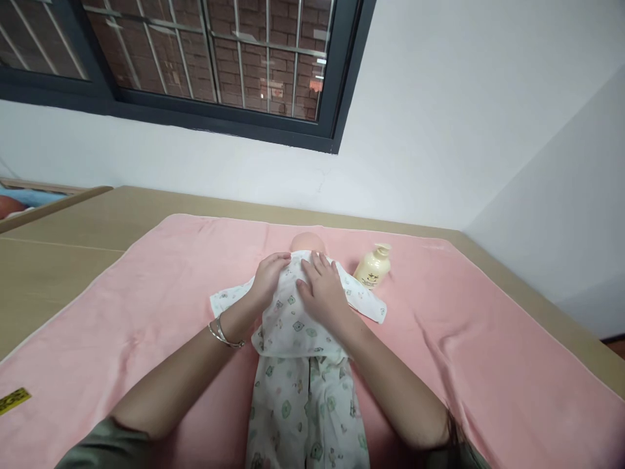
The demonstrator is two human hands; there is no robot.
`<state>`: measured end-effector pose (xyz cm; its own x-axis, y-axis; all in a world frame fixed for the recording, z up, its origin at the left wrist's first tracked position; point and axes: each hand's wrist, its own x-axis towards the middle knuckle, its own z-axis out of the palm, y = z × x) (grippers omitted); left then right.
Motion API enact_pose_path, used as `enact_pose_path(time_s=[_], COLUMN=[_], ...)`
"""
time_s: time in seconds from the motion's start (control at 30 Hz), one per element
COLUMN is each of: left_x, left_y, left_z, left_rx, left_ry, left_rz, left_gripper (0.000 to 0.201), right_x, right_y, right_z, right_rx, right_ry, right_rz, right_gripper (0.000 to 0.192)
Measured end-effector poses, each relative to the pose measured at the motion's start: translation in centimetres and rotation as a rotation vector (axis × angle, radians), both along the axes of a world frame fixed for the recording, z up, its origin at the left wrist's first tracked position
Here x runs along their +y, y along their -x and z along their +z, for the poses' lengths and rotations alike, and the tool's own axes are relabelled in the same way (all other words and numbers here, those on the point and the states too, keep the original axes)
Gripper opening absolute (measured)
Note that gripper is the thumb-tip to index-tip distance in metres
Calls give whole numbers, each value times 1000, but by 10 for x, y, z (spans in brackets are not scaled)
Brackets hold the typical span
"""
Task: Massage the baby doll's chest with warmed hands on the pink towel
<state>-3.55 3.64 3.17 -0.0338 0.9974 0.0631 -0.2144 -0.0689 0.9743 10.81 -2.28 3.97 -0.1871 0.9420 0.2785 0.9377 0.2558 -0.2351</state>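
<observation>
A baby doll in a white patterned top (297, 322) and matching trousers (286, 404) lies stretched out, its smooth head (307, 242) pointing away from me. Its face does not show. My right hand (323, 286) rests flat on the upper part of the top, fingers a little spread. At the doll's left-side shoulder in the view, my left hand (270, 277) lies along the edge of the top with its fingers stretched out. The sleeves reach out to both sides. Neither hand grasps anything.
Beneath the doll a pink cloth (195, 260) covers most of the wooden surface (88, 221). A cream pump bottle (373, 266) stands just right of the doll's shoulder. A small yellow label (14, 400) lies at the left. A wall and a barred window (219, 58) rise behind.
</observation>
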Motion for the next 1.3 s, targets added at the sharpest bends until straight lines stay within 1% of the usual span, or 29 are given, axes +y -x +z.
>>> enact_pose_path(time_s=[0.17, 0.27, 0.37, 0.53, 0.7, 0.73, 0.8, 0.87, 0.93, 1.0, 1.03, 1.1, 1.17, 1.23, 1.3], left_x=[0, 2, 2, 1, -2, -4, -10, -17, -23, -27, -28, -28, -25, -18, -10], left_y=[-1, -1, -1, -1, 0, 0, -3, -12, -26, -46, -57, -80, -101, -118, -133], left_z=[-1, -5, -6, -3, 1, 3, 8, 14, 21, 30, 36, 51, 66, 78, 83], left_rx=[26, 27, 31, 47, 145, 176, 221, 218, 156, 38, -40, -216, -376, -502, -592], left_ry=[21, 35, 48, 52, 47, 26, -62, -160, -196, -158, -113, 32, 221, 372, 460], left_rz=[4, -10, -22, -15, 1, 13, 47, 43, -37, -181, -275, -473, -615, -658, -633], left_gripper=[22, 23, 24, 24, 26, 28, 32, 34, 35, 37, 40, 50, 64, 75, 78], right_x=[2, 2, 1, -2, -9, -12, -18, -26, -34, -41, -44, -45, -40, -30, -17], right_y=[1, 0, -2, -13, -39, -46, -62, -82, -102, -121, -128, -138, -141, -139, -133], right_z=[-7, -3, 6, 27, 55, 62, 75, 88, 100, 108, 110, 111, 106, 98, 88], right_rx=[-40, -34, -10, 67, 238, 279, 355, 421, 488, 549, 567, 565, 511, 425, 324], right_ry=[92, 120, 113, 33, -131, -165, -228, -281, -313, -318, -310, -274, -201, -111, -47], right_rz=[33, 30, 38, 22, -24, -39, -76, -122, -192, -286, -335, -403, -413, -370, -315], right_gripper=[52, 52, 51, 50, 51, 51, 51, 52, 53, 54, 55, 57, 59, 59, 57])
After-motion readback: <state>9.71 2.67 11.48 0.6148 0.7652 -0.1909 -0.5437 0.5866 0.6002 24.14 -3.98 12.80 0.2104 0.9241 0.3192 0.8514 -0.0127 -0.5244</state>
